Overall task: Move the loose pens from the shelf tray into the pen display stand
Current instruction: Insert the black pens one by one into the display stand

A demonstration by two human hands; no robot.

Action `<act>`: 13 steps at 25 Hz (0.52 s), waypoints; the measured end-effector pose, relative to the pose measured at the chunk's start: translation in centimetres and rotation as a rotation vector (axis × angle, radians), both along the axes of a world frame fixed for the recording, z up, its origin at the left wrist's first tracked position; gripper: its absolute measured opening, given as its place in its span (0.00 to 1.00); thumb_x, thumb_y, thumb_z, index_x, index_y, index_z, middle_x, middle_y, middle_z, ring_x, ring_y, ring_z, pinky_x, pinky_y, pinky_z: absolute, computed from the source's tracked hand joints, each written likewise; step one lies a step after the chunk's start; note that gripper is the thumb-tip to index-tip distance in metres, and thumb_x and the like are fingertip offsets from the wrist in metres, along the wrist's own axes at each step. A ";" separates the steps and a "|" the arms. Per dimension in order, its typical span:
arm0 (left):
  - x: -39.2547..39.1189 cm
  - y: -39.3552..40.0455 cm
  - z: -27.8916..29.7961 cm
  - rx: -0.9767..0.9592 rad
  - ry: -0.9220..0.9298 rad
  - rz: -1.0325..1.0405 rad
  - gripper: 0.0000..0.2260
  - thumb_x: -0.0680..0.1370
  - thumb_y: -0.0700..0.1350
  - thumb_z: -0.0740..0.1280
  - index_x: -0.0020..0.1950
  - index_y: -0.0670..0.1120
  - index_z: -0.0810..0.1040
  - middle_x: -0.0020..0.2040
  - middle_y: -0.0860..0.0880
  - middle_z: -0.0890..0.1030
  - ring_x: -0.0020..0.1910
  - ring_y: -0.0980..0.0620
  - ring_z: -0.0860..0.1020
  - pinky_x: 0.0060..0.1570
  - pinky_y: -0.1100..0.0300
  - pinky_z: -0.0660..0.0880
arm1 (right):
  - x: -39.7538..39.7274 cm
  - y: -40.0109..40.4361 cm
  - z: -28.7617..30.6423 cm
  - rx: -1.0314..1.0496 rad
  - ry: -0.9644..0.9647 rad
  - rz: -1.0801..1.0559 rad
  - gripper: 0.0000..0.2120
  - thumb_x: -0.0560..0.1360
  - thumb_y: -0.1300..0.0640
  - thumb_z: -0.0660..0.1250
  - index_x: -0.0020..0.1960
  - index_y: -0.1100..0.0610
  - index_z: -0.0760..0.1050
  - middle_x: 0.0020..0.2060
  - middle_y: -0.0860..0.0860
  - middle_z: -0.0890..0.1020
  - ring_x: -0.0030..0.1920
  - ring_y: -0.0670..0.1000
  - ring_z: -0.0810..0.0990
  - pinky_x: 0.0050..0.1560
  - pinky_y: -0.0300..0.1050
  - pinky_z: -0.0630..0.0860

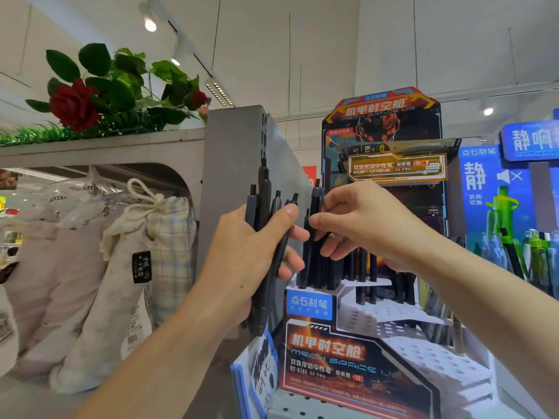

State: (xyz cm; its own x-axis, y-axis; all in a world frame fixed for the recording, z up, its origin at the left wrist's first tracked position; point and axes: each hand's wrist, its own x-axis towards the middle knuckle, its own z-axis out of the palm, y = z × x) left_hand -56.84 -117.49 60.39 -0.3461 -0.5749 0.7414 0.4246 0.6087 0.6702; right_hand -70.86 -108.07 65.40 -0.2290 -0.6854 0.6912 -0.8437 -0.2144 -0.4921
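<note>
A bundle of pens (263,225) is clamped upright in the left hand (242,255); one pen (314,207) is pinched by the right hand (363,225) above the stand (311,303). Light, stiff, smooth barrels are best taken mid-shaft.

Matt black plastic is seen on the pens (263,225); glossy printed card on the display stand (357,370) — left of it, smooth grey painted metal shelving (233,164) and soft cloth bags (145,255).
</note>
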 end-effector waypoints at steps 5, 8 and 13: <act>-0.1 0.3 0.1 -0.006 0.005 -0.007 0.11 0.80 0.51 0.68 0.54 0.43 0.80 0.41 0.49 0.87 0.27 0.51 0.81 0.26 0.63 0.75 | 0.2 -0.1 0.1 0.142 -0.035 0.006 0.07 0.81 0.60 0.68 0.50 0.64 0.80 0.38 0.58 0.87 0.34 0.55 0.87 0.33 0.45 0.84; 0.1 0.3 0.2 -0.014 0.011 -0.003 0.11 0.80 0.51 0.68 0.52 0.44 0.80 0.41 0.49 0.87 0.26 0.51 0.81 0.26 0.64 0.75 | 0.4 -0.2 0.0 0.225 -0.015 -0.027 0.10 0.81 0.56 0.68 0.49 0.63 0.81 0.36 0.56 0.87 0.32 0.54 0.87 0.30 0.43 0.82; 0.2 0.4 0.2 -0.019 -0.001 0.004 0.10 0.80 0.51 0.68 0.51 0.44 0.80 0.41 0.49 0.87 0.27 0.51 0.81 0.26 0.64 0.75 | 0.4 -0.2 0.0 0.244 0.090 -0.097 0.11 0.81 0.53 0.68 0.46 0.59 0.81 0.33 0.53 0.87 0.24 0.47 0.81 0.24 0.36 0.74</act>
